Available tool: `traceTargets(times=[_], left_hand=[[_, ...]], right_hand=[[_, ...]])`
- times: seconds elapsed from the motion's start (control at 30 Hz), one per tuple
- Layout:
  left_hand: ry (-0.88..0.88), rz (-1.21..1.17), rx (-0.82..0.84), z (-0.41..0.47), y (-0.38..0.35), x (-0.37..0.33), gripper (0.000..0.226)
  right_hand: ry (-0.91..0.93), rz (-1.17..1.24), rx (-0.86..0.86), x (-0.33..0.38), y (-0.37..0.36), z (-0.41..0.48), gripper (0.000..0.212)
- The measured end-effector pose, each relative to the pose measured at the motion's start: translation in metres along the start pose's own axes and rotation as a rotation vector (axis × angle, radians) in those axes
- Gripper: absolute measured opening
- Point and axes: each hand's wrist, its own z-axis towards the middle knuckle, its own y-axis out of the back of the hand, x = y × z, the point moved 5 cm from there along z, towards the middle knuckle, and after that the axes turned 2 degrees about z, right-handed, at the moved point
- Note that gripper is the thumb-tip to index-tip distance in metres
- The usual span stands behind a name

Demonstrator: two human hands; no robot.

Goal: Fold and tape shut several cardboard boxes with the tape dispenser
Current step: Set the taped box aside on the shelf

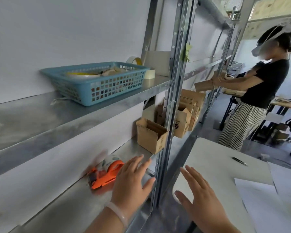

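Galvanised steel shelving fills most of my feed, and I take its front upright as my marker for everything else. Right of the upright lies the white table. Far right of the upright, a second person stands holding cardboard. Left of the upright, one shelf up, sits a blue basket of tape rolls. Just left of the upright, on the lower shelf, stands an open cardboard box with its flaps up, and more boxes crowd just to the right of it.

My left hand hangs low, left of the upright, its fingers straight and spread, holding nothing. My right hand hovers right of the upright over the table's near edge, fingers fanned and empty.

The orange tape dispenser lies farther left of the upright than my left hand, on the lower shelf against the back wall. It is blurred, and I cannot tell whether my hand touches it.

I judge the step in hand is fetching the dispenser. I would curl the left fingers round the orange handle loop nearest the upright, stay off the dark end, where I take the blade to be, lift before drawing it out, and keep the right hand free for a box.
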Motion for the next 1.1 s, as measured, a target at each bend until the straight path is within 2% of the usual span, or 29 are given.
traceTargets(times=[0.17,0.4,0.5,0.6,0.7,0.8,0.93,1.1], left_hand=[[-0.002,-0.031,0.078,0.072,-0.045,0.027,0.053],[0.106,-0.061,0.12,0.137,-0.084,0.066,0.06],[0.143,-0.088,0.161,0.147,-0.097,0.069,0.058],[0.203,-0.1,0.178,0.151,-0.107,0.079,0.058],[0.247,-0.075,0.172,0.152,-0.114,0.085,0.06],[0.255,-0.066,0.147,0.158,-0.115,0.081,0.059],[0.369,-0.131,0.079,0.162,-0.11,0.087,0.061],[0.609,-0.159,-0.032,0.148,-0.102,0.101,0.067]], right_hand=[[-0.061,-0.021,0.111,-0.013,-0.01,0.082,0.07],[-0.228,0.127,0.134,-0.038,-0.037,0.178,0.062],[-0.374,0.301,0.138,-0.051,-0.056,0.213,0.059],[-0.587,0.532,0.226,-0.057,-0.077,0.246,0.058],[-0.714,0.679,0.308,-0.059,-0.089,0.272,0.046],[-0.785,0.791,0.297,-0.07,-0.101,0.288,0.03],[-0.737,0.76,0.347,-0.084,-0.106,0.297,0.015],[-0.609,0.775,0.454,-0.094,-0.103,0.311,0.015]])
